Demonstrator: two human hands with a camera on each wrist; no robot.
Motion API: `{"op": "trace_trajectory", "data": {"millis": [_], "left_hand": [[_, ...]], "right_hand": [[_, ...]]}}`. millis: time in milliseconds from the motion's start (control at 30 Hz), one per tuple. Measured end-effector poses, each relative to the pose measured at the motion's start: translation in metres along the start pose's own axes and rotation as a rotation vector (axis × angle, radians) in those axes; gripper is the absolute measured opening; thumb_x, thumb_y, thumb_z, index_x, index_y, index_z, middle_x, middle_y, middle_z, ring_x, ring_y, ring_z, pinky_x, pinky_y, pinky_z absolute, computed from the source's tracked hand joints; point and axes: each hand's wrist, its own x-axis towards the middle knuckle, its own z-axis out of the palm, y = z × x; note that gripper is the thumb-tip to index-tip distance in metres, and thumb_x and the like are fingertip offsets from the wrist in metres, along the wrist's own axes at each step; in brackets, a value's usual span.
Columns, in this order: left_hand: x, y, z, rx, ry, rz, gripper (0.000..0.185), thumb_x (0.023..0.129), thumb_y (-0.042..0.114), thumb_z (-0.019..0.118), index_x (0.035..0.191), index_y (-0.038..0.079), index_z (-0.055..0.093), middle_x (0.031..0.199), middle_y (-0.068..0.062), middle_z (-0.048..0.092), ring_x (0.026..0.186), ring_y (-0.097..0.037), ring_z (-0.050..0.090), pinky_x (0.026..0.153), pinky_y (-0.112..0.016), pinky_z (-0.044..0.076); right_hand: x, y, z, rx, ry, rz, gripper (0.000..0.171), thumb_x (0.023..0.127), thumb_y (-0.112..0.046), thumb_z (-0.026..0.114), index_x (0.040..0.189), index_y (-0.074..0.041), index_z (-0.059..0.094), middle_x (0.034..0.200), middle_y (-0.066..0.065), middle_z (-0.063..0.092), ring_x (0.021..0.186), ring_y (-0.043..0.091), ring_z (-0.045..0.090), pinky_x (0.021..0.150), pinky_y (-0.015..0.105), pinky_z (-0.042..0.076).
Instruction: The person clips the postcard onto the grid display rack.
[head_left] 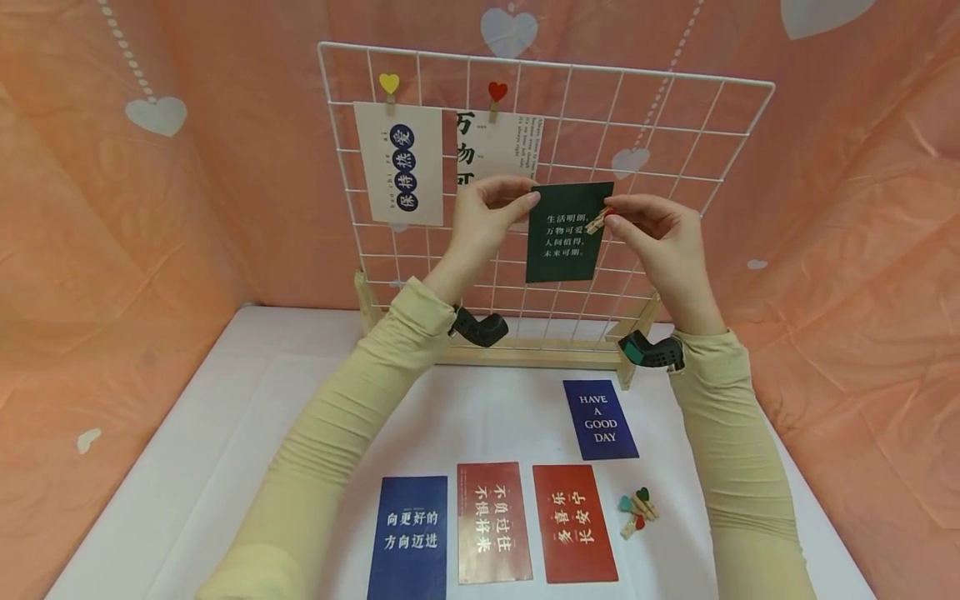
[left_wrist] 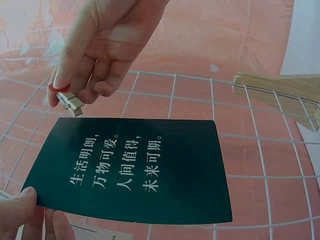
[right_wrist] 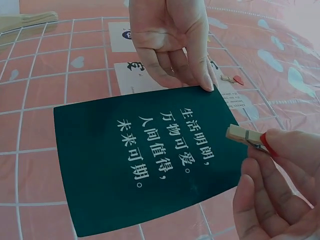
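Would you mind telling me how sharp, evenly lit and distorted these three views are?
Head view: even light, sharp, the wire grid bows slightly. Left wrist view: the green card sharp, grid wires curve strongly. Right wrist view: the card sharp, the right hand close and soft.

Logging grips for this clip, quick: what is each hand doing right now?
Left hand: pinches the top corner of the dark green card against the wire grid.
Right hand: pinches a small wooden clothespin at the card's edge.

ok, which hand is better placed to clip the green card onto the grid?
Right. The right hand already pinches the wooden clip at the green card's upper edge, against the wire grid. The left hand only holds the card's corner, steadying it.
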Motion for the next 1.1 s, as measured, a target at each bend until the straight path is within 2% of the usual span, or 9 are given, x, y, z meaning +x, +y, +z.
{"op": "trace_trajectory", "data": {"millis": [167, 267, 333, 600, 833, 1100], "left_hand": [[-0.01, 0.022, 0.002, 0.035, -0.002, -0.004, 0.021, 0.089, 0.002, 0.065, 0.108, -0.008, 0.067, 0.105, -0.016, 0.066, 0.092, -0.023, 0.062, 0.082, -0.026, 0.054], [-0.01, 0.026, 0.004, 0.04, 0.002, 0.008, 0.022, 0.09, 0.002, 0.064, 0.109, -0.009, 0.066, 0.107, -0.017, 0.065, 0.093, -0.024, 0.062, 0.082, -0.026, 0.054], [-0.007, 0.026, 0.004, 0.036, 0.009, 0.016, 0.022, 0.089, 0.002, 0.065, 0.109, -0.009, 0.067, 0.106, -0.017, 0.066, 0.093, -0.025, 0.062, 0.082, -0.026, 0.054], [0.016, 0.0, 0.007, 0.002, 0.054, 0.077, 0.022, 0.087, 0.009, 0.071, 0.106, -0.001, 0.071, 0.102, -0.01, 0.067, 0.09, -0.019, 0.062, 0.079, -0.023, 0.054], [0.021, 0.001, 0.009, 0.017, 0.072, 0.147, 0.019, 0.086, 0.01, 0.071, 0.103, 0.0, 0.072, 0.095, -0.007, 0.069, 0.082, -0.017, 0.063, 0.075, -0.025, 0.055], [0.025, 0.006, 0.014, 0.076, 0.096, 0.229, 0.018, 0.086, 0.009, 0.072, 0.101, 0.0, 0.073, 0.095, -0.007, 0.07, 0.083, -0.014, 0.063, 0.074, -0.023, 0.053]], "right_hand": [[0.006, -0.004, 0.0, 0.037, 0.02, -0.016, 0.025, 0.087, -0.006, 0.07, 0.11, 0.003, 0.069, 0.099, 0.01, 0.067, 0.089, 0.024, 0.06, 0.08, 0.024, 0.052], [0.01, -0.006, 0.001, 0.074, 0.035, -0.037, 0.025, 0.085, -0.004, 0.071, 0.109, 0.004, 0.069, 0.098, 0.011, 0.068, 0.087, 0.022, 0.061, 0.079, 0.024, 0.052], [0.014, -0.007, 0.001, 0.095, 0.045, -0.051, 0.025, 0.084, -0.002, 0.071, 0.109, 0.004, 0.069, 0.097, 0.012, 0.068, 0.086, 0.022, 0.062, 0.079, 0.025, 0.052], [0.025, -0.011, 0.001, 0.083, 0.066, -0.066, 0.024, 0.084, -0.004, 0.072, 0.107, 0.003, 0.07, 0.097, 0.01, 0.069, 0.088, 0.021, 0.063, 0.081, 0.025, 0.052], [0.032, -0.012, 0.001, 0.033, 0.079, -0.081, 0.025, 0.084, -0.006, 0.072, 0.108, 0.0, 0.071, 0.1, 0.01, 0.069, 0.089, 0.021, 0.062, 0.08, 0.025, 0.052], [0.04, -0.014, 0.0, -0.016, 0.089, -0.117, 0.023, 0.085, -0.006, 0.071, 0.107, -0.001, 0.071, 0.099, 0.009, 0.069, 0.09, 0.02, 0.062, 0.081, 0.026, 0.049]]}}
